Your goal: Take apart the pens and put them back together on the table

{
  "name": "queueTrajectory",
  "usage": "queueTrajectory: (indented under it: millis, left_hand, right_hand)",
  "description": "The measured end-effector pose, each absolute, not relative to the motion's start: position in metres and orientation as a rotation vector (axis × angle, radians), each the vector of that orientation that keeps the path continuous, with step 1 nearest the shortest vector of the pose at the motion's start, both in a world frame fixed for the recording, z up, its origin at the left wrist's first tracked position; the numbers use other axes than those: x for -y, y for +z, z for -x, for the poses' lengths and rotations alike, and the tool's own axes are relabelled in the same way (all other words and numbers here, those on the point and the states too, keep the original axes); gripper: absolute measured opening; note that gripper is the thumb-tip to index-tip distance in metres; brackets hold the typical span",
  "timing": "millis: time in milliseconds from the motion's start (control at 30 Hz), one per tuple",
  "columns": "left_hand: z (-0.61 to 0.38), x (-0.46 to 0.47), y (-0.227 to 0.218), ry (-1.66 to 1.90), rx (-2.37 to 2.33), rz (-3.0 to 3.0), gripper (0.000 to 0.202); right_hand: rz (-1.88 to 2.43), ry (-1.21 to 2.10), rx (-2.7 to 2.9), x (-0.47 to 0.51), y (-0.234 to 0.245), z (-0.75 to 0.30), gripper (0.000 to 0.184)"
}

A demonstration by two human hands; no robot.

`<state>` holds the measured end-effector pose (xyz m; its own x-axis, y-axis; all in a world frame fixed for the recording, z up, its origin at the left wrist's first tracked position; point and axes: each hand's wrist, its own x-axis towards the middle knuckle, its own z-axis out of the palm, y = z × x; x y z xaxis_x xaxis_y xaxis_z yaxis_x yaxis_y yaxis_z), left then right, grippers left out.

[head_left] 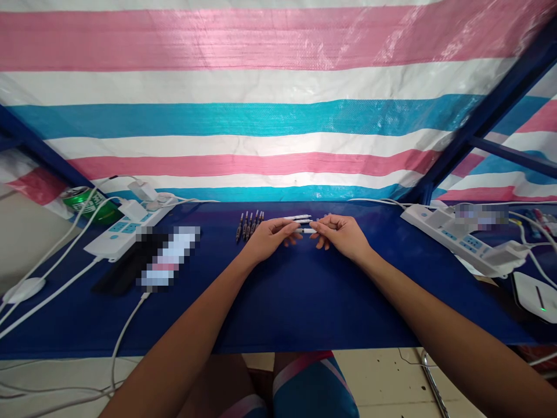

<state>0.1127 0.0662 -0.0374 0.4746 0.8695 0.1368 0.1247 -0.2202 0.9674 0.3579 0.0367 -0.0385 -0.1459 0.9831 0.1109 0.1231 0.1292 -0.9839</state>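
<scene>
pinching a white pen between narrow fingertips, left hand and right hand hold it over the table near dark pens; it seems light, stiff, best held by the barrel.

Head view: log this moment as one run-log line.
left hand: at end of white pen | right hand: holding white pen | nearby: pens, power strip

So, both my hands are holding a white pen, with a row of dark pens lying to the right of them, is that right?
Not quite: the head view shows the row of dark pens to the left of the hands, not the right. The rest stands: the left hand and right hand are holding the white pen.
</scene>
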Motion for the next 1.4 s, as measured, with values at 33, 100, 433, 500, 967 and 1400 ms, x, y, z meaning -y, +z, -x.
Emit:
queueTrajectory:
  millis: [33, 100, 433, 500, 967, 1400]
  left_hand:
    - [-0.113, -0.066, -0.037, 0.878, -0.86, -1.671, 0.045]
    - [-0.113, -0.066, -0.037, 0.92, -0.829, -1.666, 0.05]
    - [-0.114, -0.066, -0.038, 0.871, -0.796, -1.62, 0.064]
    - [-0.114, -0.067, -0.04, 0.828, -0.824, -1.624, 0.057]
    - [-0.111, -0.068, -0.041, 0.918, -0.883, -1.79, 0.045]
    - [-0.1, -0.07, -0.034, 1.083, -1.069, -2.271, 0.023]
  right_hand:
    - [1.147, 1.148, 1.469, -0.037, -0.039, -0.358, 0.05]
    - [1.149, 1.139, 1.477, -0.037, -0.039, -0.358, 0.05]
    - [1.195, 1.101, 1.522, -0.037, -0.038, -0.359, 0.049]
    - [1.207, 1.099, 1.521, -0.036, -0.038, -0.358, 0.05]
    - [1.214, 1.142, 1.469, -0.036, -0.037, -0.358, 0.053]
    - [1.161, 0.814, 1.761, -0.046, -0.041, -0.373, 0.036]
